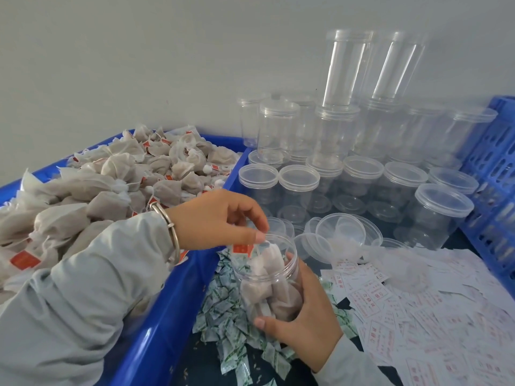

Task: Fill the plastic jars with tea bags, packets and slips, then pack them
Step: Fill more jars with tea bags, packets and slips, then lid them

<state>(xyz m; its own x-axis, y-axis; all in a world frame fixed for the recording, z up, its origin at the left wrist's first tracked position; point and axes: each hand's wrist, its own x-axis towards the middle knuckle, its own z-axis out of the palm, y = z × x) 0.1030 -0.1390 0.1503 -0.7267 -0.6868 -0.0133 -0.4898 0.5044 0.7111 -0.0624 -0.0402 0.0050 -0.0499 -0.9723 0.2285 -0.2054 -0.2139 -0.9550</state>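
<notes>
Tea bags (92, 190): too many to count — a heap filling the blue bin (167, 316) at my far left, red tags showing here and there.
My left hand (220, 218): reaches over the bin's rim, bracelet (170, 227) on the wrist; thumb and fingertips pinch the red tag (243, 248) of one tea bag at the jar's mouth.
Open jar (269, 277): one, in front of me just right of the bin; long axis tilted, mouth pointing up and away from me, base toward my palm. Several tea bags lie inside — I cannot count them through the plastic.
My right hand (309, 316): wrapped round the jar's lower half, thumb on the near side, fingers curled behind.
Packets (231, 324): a scattered pile of green-and-white sachets under and around the jar, beyond counting.
Loose lids (331, 235): a handful lying beyond the jar; exact number unclear.
Slips (418, 316): dozens of white papers with red print, spread at right.
Lidded empty jars (348, 162): roughly twenty, stacked in tiers at the back, two tall ones on top.
Blue crate (490, 190): one, at the far right edge.
</notes>
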